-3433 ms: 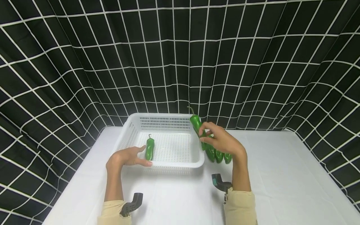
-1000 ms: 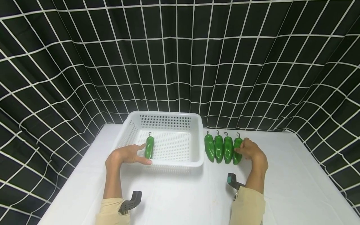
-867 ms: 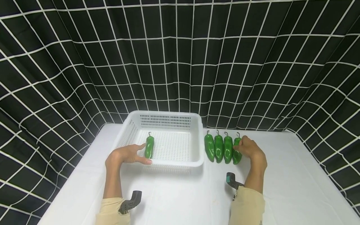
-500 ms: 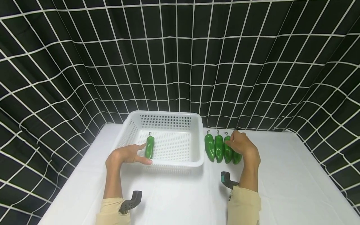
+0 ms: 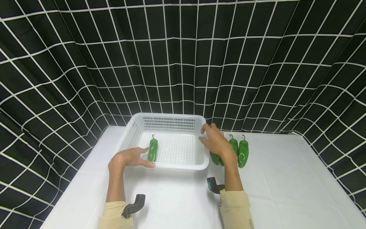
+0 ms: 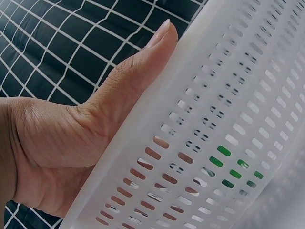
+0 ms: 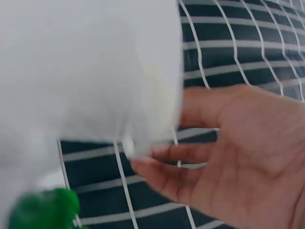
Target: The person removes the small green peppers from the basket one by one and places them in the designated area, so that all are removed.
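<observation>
A white plastic basket (image 5: 168, 166) with slotted walls stands on the table, and one green pepper (image 5: 152, 149) lies inside it at the left. My left hand (image 5: 130, 158) grips the front left of the basket rim, thumb along the rim and fingers inside; the left wrist view shows those fingers through the slots. My right hand (image 5: 218, 141) is at the basket's right rim, thumb and fingers spread apart and holding no pepper. In the right wrist view its fingers (image 7: 176, 176) are near the wall, where blur hides any contact.
Right of the basket several green peppers (image 5: 243, 152) lie in a row, the left ones partly covered by my right hand and wrist. The white table (image 5: 286, 178) is bordered by a dark curtain (image 5: 183, 70) with a white grid at the back and sides.
My right hand has moved left from the pepper row to the basket's right rim, uncovering the rightmost peppers. Earlier it held a pepper beside the basket. My left hand stays on the rim.
</observation>
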The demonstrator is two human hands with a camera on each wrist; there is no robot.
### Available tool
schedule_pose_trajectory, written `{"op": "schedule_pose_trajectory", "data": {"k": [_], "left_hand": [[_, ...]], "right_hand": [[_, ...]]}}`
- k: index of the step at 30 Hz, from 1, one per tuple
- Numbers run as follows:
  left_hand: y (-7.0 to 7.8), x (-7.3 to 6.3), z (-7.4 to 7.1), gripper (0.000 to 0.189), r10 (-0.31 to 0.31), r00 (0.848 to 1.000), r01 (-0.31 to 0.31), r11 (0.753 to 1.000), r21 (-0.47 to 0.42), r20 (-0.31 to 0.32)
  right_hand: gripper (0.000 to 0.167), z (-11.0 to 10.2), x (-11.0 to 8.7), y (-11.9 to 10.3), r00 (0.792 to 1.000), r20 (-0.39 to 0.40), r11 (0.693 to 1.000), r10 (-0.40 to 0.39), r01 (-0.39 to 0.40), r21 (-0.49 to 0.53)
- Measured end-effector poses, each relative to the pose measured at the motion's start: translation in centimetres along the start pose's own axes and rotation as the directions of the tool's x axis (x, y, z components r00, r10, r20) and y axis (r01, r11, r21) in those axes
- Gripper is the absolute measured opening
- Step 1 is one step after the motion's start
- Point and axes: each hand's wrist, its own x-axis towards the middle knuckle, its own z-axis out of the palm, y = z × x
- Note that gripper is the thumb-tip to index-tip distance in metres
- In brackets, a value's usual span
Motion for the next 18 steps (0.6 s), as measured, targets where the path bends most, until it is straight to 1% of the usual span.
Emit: {"op": "schedule_pose_trajectory", "data": {"k": [3,6,8,10,12,14,18], "left_hand": [[0.1,0.0,0.0,0.109,-0.004,1.0,0.004,1.0,0.001,0.0],[0.1,-0.1,0.0,0.111,-0.009,1.0,0.009,1.0,0.003,-0.001],[0.0,-0.1,0.0,0.112,-0.013,1.0,0.013,1.0,0.001,0.0],[0.0,-0.1,-0.1,0.113,-0.013,1.0,0.013,1.0,0.006,-0.004],[-0.1,-0.1,-0.1,0.114,-0.007,1.0,0.007,1.0,0.015,-0.004],[-0.1,0.0,-0.1,0.115,0.006,1.0,-0.006,1.0,0.023,-0.003],[-0.1,0.2,0.0,0.117,0.04,0.999,-0.04,0.999,0.032,0.006]], "right_hand": [[0.032,1.2,0.3,-1.5,0.997,-0.018,0.997,-0.075,0.074,-0.022],[0.032,2.5,0.7,-3.0,0.989,-0.039,0.989,-0.144,0.142,-0.051],[0.031,3.6,0.9,-3.9,0.981,-0.018,0.981,-0.195,0.194,-0.026],[0.032,4.7,1.1,-5.0,0.968,0.037,0.969,-0.248,0.247,0.027],[0.032,5.9,1.3,-6.0,0.943,0.117,0.949,-0.31,0.299,0.102],[0.032,7.1,1.4,-7.2,0.916,0.196,0.933,-0.35,0.322,0.161],[0.031,9.3,1.8,-8.7,0.863,0.293,0.91,-0.411,0.368,0.192]]}}
